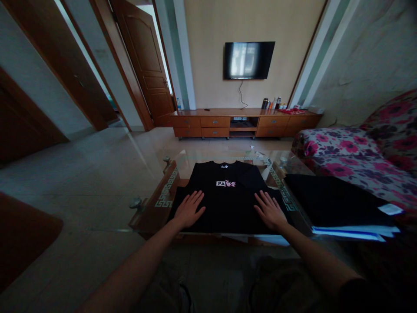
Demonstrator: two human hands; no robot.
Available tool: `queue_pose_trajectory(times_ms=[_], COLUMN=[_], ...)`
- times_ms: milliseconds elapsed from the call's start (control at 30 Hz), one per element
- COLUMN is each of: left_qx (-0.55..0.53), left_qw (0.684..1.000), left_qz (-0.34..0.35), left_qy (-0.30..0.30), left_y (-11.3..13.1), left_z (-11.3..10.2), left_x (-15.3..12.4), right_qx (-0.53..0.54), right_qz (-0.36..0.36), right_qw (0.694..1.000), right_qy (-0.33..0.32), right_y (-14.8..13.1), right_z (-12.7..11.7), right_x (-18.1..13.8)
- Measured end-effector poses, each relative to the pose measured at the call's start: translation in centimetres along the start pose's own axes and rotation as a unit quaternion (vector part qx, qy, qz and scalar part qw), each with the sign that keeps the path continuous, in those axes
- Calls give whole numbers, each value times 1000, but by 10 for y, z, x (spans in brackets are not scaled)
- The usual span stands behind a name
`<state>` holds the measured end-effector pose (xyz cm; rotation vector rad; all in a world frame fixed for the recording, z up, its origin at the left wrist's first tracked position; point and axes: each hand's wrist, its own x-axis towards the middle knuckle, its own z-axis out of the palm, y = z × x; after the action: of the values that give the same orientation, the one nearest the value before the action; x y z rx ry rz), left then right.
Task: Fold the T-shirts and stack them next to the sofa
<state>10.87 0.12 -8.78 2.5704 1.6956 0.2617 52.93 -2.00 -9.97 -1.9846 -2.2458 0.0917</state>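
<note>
A black T-shirt (228,208) lies spread on the glass coffee table (156,213), its neckline at the far side. White and pink lettering marks its chest. My left hand (189,209) rests flat on the shirt's left part, fingers apart. Over on the right part, my right hand (269,210) lies palm down with its fingers spread. Neither hand grips the cloth. The shirt's sleeves are hard to make out against the dark fabric.
Folded black cloth (339,200) with white and blue layers beneath lies right of the shirt. A flowered sofa (352,152) stands at the right. Beyond the table are a low wooden cabinet (215,121) with bottles on it and a wall television (248,61).
</note>
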Motion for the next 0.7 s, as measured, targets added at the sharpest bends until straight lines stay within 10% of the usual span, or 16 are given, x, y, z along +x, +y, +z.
queue_pose_trajectory(times_ms=[133,400,700], left_qx=[42,28,22], left_qw=[992,988,976], left_qz=[-113,-150,-214], left_qy=[38,-9,41], left_y=[-37,-62,-72], left_z=[2,1,11], left_x=[-6,-23,60], right_qx=[-18,3,57], right_qz=[90,105,205], right_qw=[996,994,972], right_qy=[18,7,99], right_y=[41,37,35], right_z=[2,11,5], right_x=[-8,-16,69])
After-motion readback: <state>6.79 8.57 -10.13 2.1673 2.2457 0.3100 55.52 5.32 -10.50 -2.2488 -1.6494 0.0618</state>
